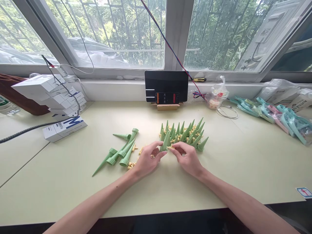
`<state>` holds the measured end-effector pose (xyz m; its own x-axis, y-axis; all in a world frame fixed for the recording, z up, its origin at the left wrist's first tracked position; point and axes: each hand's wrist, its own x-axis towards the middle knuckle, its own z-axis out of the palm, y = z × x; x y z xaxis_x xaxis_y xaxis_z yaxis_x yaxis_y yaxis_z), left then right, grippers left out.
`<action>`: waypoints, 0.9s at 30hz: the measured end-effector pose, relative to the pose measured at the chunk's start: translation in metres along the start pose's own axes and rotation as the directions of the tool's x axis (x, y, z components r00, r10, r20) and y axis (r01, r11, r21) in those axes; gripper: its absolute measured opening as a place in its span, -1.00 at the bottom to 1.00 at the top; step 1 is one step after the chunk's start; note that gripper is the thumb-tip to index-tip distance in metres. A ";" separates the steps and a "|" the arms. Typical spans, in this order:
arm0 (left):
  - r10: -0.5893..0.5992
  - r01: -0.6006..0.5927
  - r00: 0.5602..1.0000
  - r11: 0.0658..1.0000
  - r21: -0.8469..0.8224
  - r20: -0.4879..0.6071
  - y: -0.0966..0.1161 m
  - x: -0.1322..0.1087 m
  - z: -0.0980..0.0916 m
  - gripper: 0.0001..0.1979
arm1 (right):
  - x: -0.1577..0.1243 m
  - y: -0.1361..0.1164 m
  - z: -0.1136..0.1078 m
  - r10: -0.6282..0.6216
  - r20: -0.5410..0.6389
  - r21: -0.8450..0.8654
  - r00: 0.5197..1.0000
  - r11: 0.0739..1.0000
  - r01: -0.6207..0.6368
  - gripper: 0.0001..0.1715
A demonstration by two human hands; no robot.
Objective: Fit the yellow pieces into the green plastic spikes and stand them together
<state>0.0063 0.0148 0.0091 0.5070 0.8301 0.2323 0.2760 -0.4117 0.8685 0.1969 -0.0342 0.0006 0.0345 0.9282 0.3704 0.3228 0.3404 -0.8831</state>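
Note:
Between the fingers of my left hand (147,160) a green plastic watering spike (166,142) stands point up, its wide capped end low. A small yellow valve (170,147) is pinched in my right hand (189,159), right at the spike's lower side; whether it is seated there I cannot tell. Just beyond both hands, several upright green spikes (201,145) are grouped close together with yellow valves among them. Left of my left hand lies a loose pile of green spikes (125,151). More yellow valves (131,165) lie beside that pile, partly covered by my left hand.
A phone (167,98) showing a timer leans on a black tablet (166,81) at the back. White boxes (64,128) and a black cable (31,130) are at left. Bagged pastel clips (275,113) and a plastic-wrapped cup (215,97) sit at right.

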 end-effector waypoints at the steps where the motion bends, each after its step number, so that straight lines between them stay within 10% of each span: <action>1: -0.004 0.004 1.000 1.000 0.003 0.007 -0.001 0.000 0.000 -0.72 | 0.000 0.000 0.000 0.004 0.004 0.003 1.000 1.000 -0.004 -0.78; 27: 0.003 -0.010 0.997 0.995 0.098 0.075 -0.003 -0.002 0.000 -0.75 | 0.000 0.001 -0.001 -0.039 0.117 -0.110 0.992 0.993 0.052 -0.46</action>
<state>0.0045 0.0142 0.0059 0.5673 0.7985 0.2017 0.3491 -0.4550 0.8192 0.1984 -0.0343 0.0004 -0.0890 0.9255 0.3682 0.4260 0.3695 -0.8258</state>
